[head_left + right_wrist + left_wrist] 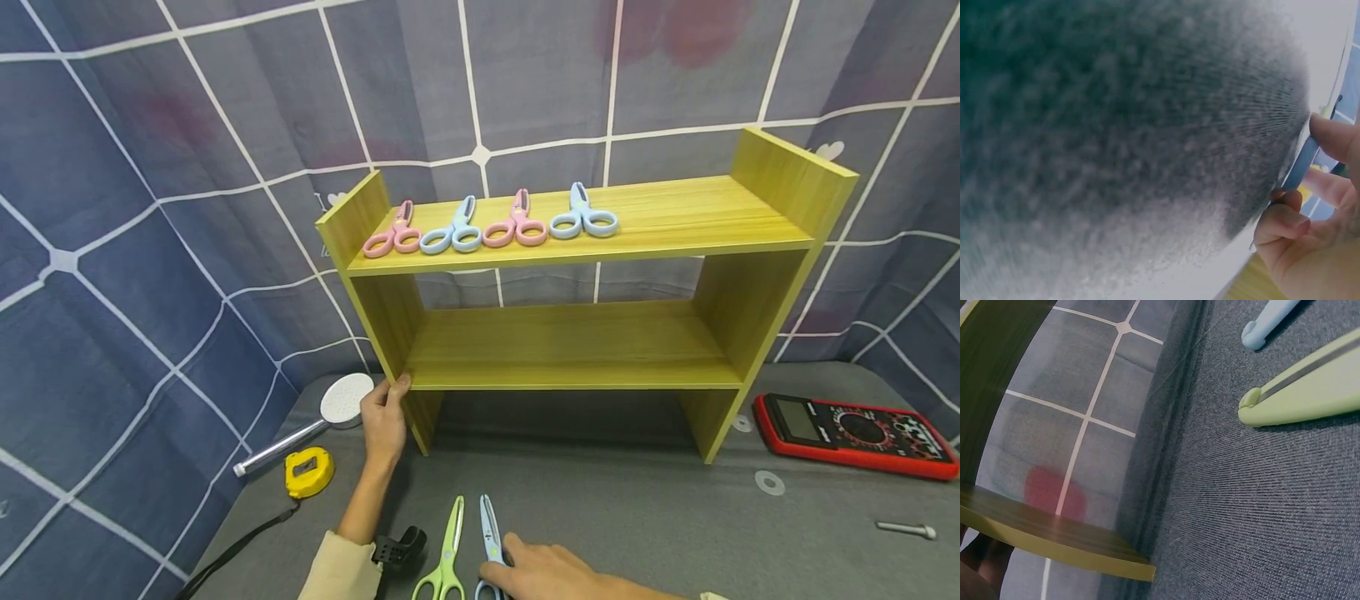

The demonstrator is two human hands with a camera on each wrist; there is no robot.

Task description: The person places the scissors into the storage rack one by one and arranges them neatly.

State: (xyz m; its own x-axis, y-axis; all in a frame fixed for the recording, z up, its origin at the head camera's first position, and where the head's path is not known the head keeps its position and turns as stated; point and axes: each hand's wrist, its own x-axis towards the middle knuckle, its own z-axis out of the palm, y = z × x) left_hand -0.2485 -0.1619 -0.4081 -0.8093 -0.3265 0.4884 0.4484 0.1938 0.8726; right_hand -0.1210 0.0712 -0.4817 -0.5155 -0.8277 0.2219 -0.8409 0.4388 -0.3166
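A two-tier yellow wooden shelf (570,346) stands upright against the tiled-pattern curtain. My left hand (384,421) grips the lower part of its left side panel, thumb on the front edge. At the bottom of the head view, my right hand (551,573) pinches a pair of light blue scissors (490,525) near the handles; the right wrist view shows the blue scissors (1302,164) between thumb and fingers. Green scissors (450,546) lie just left of them on the grey cloth. Along the top tier sit pink scissors (521,223) and blue scissors (581,215), several in a row.
Left of the shelf are a shower head (347,400) and a yellow tape measure (309,472) with a black strap. To the right lie a red multimeter (855,433), a washer (769,482) and a bolt (906,529).
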